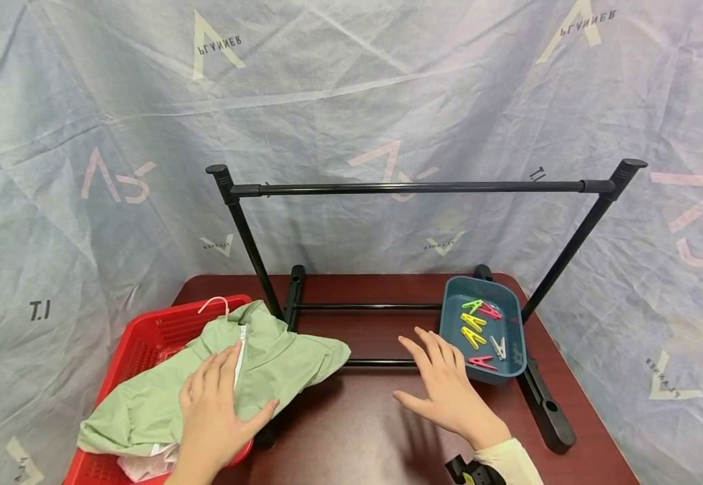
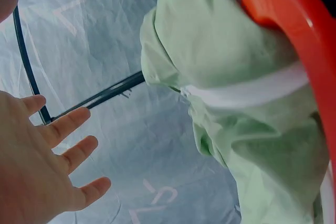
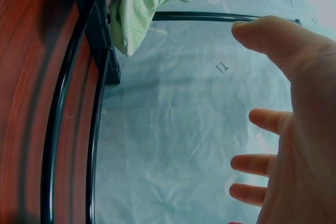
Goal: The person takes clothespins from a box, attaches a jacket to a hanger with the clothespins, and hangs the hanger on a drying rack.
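Note:
A light green zip garment (image 1: pixel 285 364) on a pink hanger (image 1: pixel 213 300) lies across the red basket (image 1: pixel 139 330) at the left. My left hand (image 1: pixel 215 404) is spread above the garment in the head view; the left wrist view shows its fingers (image 2: pixel 73 124) apart from the cloth, holding nothing. To the right, my right hand (image 1: pixel 445 387) hovers over the table with fingers spread and nothing in it, close to the blue tray (image 1: pixel 512 364). Several clothespins (image 1: pixel 474 337) in yellow, green, pink and white lie in that tray.
A black garment rack (image 1: pixel 412 188) stands on the dark red table (image 1: pixel 351 417), its top bar spanning the middle and its feet (image 1: pixel 545 411) reaching forward. Pale cloth (image 1: pixel 151 463) shows in the basket under the garment. A printed grey sheet (image 1: pixel 351 94) hangs behind.

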`<state>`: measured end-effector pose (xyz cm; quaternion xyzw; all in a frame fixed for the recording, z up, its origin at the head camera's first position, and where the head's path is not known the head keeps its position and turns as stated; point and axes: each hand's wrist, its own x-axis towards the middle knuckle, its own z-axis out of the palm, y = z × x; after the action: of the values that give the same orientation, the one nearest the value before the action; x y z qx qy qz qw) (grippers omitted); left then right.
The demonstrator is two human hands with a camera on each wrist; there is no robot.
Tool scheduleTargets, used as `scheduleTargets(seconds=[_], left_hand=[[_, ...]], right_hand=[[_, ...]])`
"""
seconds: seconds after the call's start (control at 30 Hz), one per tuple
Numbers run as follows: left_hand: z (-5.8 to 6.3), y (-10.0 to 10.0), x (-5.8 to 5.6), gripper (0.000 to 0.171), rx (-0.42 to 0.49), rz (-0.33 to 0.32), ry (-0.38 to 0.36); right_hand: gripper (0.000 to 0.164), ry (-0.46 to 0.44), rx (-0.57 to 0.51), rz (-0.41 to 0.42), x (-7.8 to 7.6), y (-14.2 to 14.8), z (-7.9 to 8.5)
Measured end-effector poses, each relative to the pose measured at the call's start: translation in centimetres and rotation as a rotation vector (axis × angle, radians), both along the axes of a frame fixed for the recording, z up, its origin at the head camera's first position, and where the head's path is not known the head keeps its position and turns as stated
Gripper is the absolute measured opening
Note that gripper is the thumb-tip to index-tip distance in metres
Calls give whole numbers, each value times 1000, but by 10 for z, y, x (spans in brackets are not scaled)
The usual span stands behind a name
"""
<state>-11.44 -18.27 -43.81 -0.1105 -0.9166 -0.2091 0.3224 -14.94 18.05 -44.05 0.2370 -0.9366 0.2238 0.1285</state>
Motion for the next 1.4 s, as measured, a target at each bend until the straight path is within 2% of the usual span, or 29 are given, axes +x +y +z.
scheduleTargets(seconds=[0.57,0.87,1.2,1.4], left_hand=[[6,-20,1,100,-2,68,-93],[7,-32,3,101,-20,106,-115],[13,-43,5,103,-32,142,-140],[14,-49,4,105,-33,159,-129]], right_hand=[[86,2,-17,43,-7,-14,-5],[85,65,-4,64,-9,-17,-7],[83,13,-6,77,-11,-23,-11],[83,-10,-1,91,-13,-27,-12]])
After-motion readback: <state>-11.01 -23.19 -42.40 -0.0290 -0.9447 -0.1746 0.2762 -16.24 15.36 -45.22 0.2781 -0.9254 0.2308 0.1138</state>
